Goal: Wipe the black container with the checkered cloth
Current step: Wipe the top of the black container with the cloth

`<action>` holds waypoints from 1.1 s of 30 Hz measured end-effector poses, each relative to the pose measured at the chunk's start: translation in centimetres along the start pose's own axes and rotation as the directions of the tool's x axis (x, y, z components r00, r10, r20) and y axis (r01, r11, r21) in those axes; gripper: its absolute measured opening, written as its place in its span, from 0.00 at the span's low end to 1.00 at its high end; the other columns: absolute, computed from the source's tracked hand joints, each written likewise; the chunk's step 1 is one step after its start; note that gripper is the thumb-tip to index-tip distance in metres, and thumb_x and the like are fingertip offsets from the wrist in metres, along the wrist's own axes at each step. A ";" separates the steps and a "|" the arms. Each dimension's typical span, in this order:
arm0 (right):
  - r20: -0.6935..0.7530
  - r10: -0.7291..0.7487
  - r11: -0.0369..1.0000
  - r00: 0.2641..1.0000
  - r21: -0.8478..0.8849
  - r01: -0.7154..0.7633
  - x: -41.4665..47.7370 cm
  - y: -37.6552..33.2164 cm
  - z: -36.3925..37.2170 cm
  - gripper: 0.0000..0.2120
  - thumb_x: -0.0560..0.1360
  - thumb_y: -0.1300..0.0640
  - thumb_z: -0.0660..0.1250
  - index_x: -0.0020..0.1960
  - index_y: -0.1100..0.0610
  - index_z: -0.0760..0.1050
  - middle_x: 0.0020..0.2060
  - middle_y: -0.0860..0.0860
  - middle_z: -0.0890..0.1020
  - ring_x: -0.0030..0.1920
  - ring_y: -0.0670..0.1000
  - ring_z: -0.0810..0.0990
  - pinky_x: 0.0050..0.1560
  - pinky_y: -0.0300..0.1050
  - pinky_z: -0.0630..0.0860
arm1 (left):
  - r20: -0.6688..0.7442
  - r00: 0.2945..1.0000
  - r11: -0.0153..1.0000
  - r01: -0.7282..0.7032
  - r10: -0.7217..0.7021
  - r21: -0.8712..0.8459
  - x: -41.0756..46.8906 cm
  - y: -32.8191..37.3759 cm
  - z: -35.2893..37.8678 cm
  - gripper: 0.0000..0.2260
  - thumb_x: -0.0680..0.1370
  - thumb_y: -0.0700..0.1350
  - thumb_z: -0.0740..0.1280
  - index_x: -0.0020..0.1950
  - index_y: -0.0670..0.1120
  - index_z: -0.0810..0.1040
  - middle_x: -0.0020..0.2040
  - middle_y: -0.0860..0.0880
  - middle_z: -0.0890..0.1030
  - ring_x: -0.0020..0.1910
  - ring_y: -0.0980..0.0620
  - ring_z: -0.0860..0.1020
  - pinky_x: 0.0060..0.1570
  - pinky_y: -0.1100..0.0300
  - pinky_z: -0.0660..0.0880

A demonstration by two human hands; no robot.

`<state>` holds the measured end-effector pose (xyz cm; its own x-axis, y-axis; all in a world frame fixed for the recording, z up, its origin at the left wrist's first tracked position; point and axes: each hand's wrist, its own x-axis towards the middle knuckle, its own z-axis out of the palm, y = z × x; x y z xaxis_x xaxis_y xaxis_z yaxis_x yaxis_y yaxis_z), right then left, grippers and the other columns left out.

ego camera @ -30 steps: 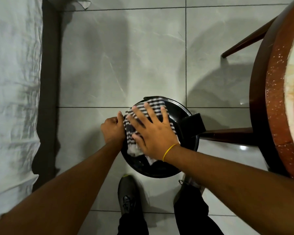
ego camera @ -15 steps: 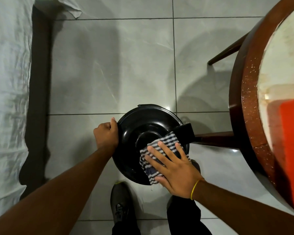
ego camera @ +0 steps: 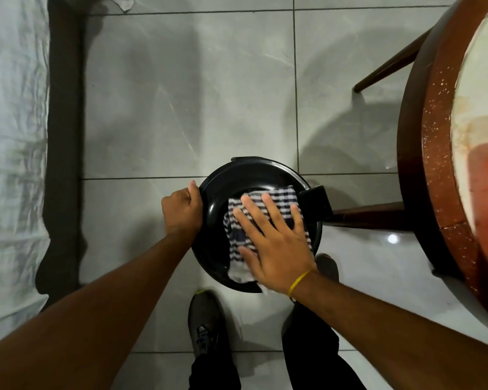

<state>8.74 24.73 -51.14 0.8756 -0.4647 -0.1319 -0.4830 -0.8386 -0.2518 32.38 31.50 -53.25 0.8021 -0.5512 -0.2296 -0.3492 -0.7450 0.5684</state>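
Note:
A round black container [ego camera: 234, 181] stands on the tiled floor, seen from above with its glossy lid facing me. My left hand [ego camera: 182, 211] grips its left rim with curled fingers. The checkered cloth [ego camera: 282, 199], black and white, lies on the lid's right half. My right hand [ego camera: 273, 243] presses flat on the cloth with fingers spread; a yellow band circles that wrist. A black tab [ego camera: 316, 204] sticks out from the container's right side.
A round wooden table [ego camera: 434, 164] with dark legs fills the right side, close to the container. A white sheet [ego camera: 12, 153] hangs along the left. My shoes [ego camera: 206, 325] stand just below the container on grey tiles [ego camera: 181, 94].
My right hand slid the cloth from the lid's left-centre down to its lower right, then back up onto the right half. The left hand kept its hold on the rim.

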 end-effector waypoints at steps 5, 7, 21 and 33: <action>-0.010 0.128 0.991 0.992 0.049 -0.127 2.8 -2.5 0.0 0.34 0.87 0.37 0.54 0.90 0.45 0.50 0.91 0.48 0.50 0.90 0.60 0.49 0.83 0.78 0.48 | -0.007 0.999 0.998 -0.052 0.053 0.023 0.1 -0.1 0.0 0.27 0.85 0.48 0.57 0.25 0.45 0.59 0.21 0.48 0.62 0.22 0.47 0.63 0.32 0.50 0.64; -0.031 0.230 0.970 0.973 0.085 -0.227 4.9 -3.5 -0.4 0.33 0.87 0.38 0.52 0.90 0.45 0.52 0.90 0.49 0.52 0.90 0.60 0.50 0.82 0.77 0.46 | -0.020 0.998 0.997 -0.064 0.065 0.034 0.1 0.0 0.0 0.26 0.85 0.48 0.56 0.26 0.43 0.61 0.22 0.44 0.64 0.23 0.42 0.65 0.33 0.47 0.66; -0.037 0.201 0.978 0.979 0.065 -0.198 8.9 -3.1 -1.1 0.32 0.86 0.39 0.54 0.88 0.46 0.60 0.88 0.48 0.61 0.88 0.61 0.57 0.82 0.79 0.51 | -0.076 0.997 0.997 -0.012 0.018 0.079 0.3 -0.3 0.3 0.25 0.83 0.47 0.56 0.25 0.40 0.68 0.24 0.37 0.73 0.26 0.38 0.72 0.35 0.52 0.61; 0.190 -0.734 0.650 0.652 -0.085 0.755 8.4 4.7 -2.2 0.33 0.87 0.39 0.52 0.90 0.46 0.53 0.90 0.50 0.54 0.90 0.60 0.49 0.84 0.76 0.46 | -0.135 0.990 0.997 -0.035 0.044 0.066 -0.2 0.2 0.3 0.25 0.84 0.44 0.58 0.26 0.43 0.62 0.22 0.46 0.67 0.22 0.44 0.66 0.34 0.55 0.58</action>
<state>13.80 16.29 -51.30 0.9269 0.3660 -0.0832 0.3470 -0.9201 -0.1817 31.99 31.41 -53.33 0.8442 -0.5274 -0.0955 -0.4085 -0.7484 0.5225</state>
